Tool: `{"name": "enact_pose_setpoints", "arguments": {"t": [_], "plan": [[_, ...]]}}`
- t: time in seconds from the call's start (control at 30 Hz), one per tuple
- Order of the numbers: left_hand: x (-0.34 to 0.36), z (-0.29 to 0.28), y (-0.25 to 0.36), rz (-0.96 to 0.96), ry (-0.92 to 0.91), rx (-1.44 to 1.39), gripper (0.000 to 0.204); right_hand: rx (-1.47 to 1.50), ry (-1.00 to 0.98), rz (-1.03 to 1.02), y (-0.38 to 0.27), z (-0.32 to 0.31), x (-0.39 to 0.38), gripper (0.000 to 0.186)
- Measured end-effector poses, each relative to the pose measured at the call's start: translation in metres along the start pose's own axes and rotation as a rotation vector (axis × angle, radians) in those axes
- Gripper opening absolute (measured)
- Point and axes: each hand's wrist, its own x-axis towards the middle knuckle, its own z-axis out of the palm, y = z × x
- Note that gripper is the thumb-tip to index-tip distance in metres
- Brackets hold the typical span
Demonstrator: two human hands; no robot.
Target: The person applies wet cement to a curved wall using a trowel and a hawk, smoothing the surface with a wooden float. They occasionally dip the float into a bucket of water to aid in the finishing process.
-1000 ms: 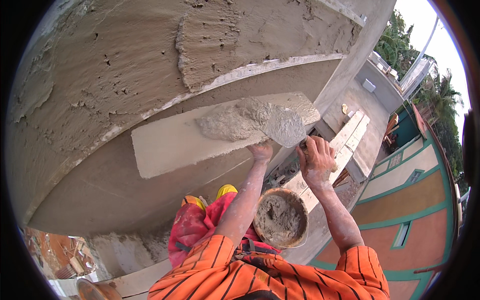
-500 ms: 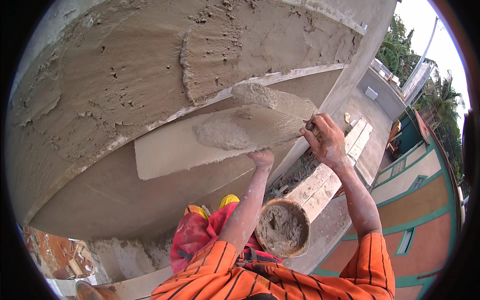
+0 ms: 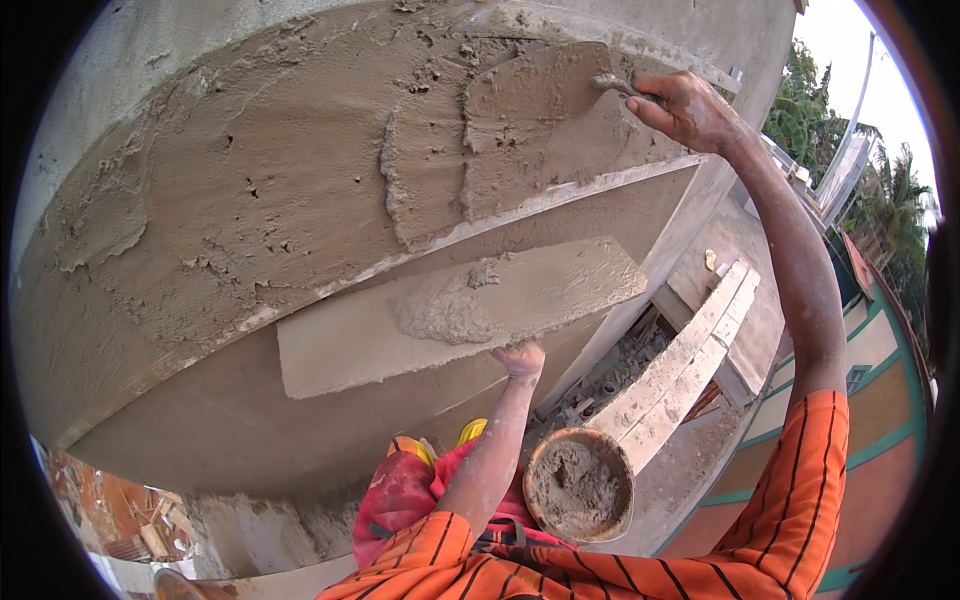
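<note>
My left hand [image 3: 520, 358] holds a long, flat mortar board [image 3: 345, 345] from below, and its fingers are mostly hidden under the board. A heap of wet mortar [image 3: 445, 308] sits on the middle of it. Up at the right part of the wall, my right hand [image 3: 690, 108] is closed round the handle of a trowel [image 3: 575, 80]. The mortar-coated blade lies against the wet plaster [image 3: 290, 150]. A freshly spread patch with a raised ridge at its left edge shows below the blade.
A pale straight strip [image 3: 560, 198] runs along the plaster's lower edge. Below me stands a round bucket of mortar [image 3: 580, 485], by long planks [image 3: 690, 350]. Red cloth and yellow-and-orange items [image 3: 410, 450] lie near my left forearm. A painted building [image 3: 870, 440] stands at right.
My right hand has swung up and away from the board, bringing the trowel onto the wall. The mortar load on its blade is now spread there. The board has dropped slightly.
</note>
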Motion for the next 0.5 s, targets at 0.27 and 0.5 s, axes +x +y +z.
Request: {"name": "enact_pose_setpoints", "arguments": {"t": [0.27, 0.5], "plan": [[-0.014, -0.050, -0.036, 0.404, -0.230, 0.876, 0.056, 0.262, 0.068, 0.090, 0.027, -0.003, 0.020, 0.050], [-0.032, -0.070, -0.042, 0.059, -0.176, 0.683, 0.065, 0.311, 0.414, 0.215, 0.010, 0.038, -0.036, 0.036]]}}
